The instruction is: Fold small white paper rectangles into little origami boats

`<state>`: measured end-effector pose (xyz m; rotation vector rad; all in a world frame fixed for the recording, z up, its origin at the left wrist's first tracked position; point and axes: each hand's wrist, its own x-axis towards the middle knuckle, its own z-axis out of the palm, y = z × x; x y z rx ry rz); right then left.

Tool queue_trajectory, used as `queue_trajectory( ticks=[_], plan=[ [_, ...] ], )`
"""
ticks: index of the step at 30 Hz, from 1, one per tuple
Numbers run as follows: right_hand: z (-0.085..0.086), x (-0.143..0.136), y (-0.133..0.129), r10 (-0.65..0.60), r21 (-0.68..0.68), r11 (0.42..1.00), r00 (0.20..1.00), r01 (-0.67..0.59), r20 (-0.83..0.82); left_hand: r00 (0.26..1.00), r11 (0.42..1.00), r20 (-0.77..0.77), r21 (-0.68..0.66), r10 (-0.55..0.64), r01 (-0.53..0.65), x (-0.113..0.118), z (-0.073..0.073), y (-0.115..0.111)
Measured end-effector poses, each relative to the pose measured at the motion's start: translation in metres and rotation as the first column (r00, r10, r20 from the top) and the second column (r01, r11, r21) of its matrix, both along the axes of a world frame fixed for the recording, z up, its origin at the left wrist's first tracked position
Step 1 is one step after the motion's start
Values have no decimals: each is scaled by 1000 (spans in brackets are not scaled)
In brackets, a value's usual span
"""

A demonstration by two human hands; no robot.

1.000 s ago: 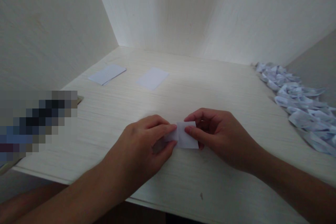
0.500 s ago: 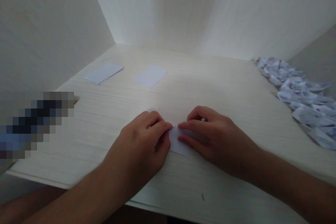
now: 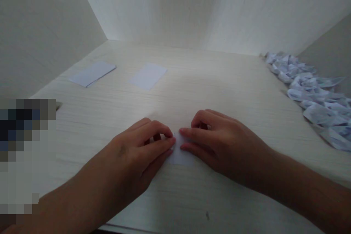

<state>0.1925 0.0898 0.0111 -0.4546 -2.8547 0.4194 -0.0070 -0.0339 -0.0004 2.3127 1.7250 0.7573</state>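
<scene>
A small white sheet of paper [image 3: 181, 158] lies on the table between my two hands, near the front edge. At its left side my left hand [image 3: 146, 146] has thumb and fingertips pinched together on the paper's edge, where a small fold seems to stand up. From the right, my right hand [image 3: 219, 139] holds the sheet against the tabletop with its forefinger and thumb, and its other fingers are curled. Part of the paper is hidden under both hands.
A stack of white paper pieces [image 3: 93, 74] lies at the back left, with a single paper piece [image 3: 148, 76] beside it. Along the right side runs a pile of folded paper pieces [image 3: 309, 86]. Walls [image 3: 186, 11] enclose the table's back and sides. A blurred-out patch covers the left edge.
My left hand has shifted left and its fingers have straightened at the paper's edge. My right hand stays almost in place on the paper. The whole view has moved slightly.
</scene>
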Motion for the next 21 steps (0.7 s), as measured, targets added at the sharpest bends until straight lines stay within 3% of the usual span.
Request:
queue_trajectory(
  ticks=[8, 13, 21],
  plan=[
    [2, -2, -7, -149, -217, 965, 989, 146, 5, 997, 996, 72, -92, -8, 14, 0, 0, -8],
    [1, -2, -13, -146, -230, 964, 989, 134, -32, 977, 984, 180, -153, 118, -91, 1, 2, -7],
    [0, -1, -11, -133, -271, 955, 990, 116, -44, 956, 966, 232, -222, 182, -130, 9, 7, -1]
  ],
)
